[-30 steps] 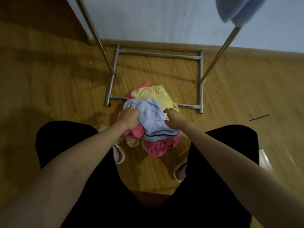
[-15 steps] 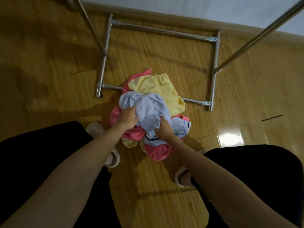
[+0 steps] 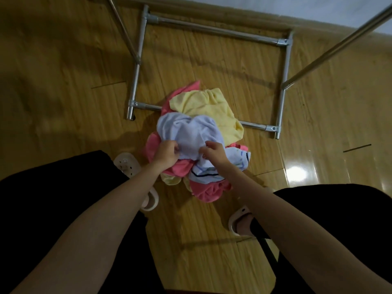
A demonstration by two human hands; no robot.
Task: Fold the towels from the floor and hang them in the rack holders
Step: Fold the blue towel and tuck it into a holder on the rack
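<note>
Near edge: person's black trouser legs, pale slippers on the wooden plank floor. Left hand and right hand both have fingers curled into the crumpled white towel with dark stripe, gripping it atop the pile. Under it, pink towel at 6 o'clock, yellow towel at 12 o'clock. Pile lies across the front bar of the silver metal tube rack base; rack uprights rise at 11 and 2 o'clock.

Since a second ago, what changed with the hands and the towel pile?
The right hand moved in from the pile's right edge and now pinches the white towel beside the left hand, which keeps its grip. The pile stays on the floor by the rack base.
</note>
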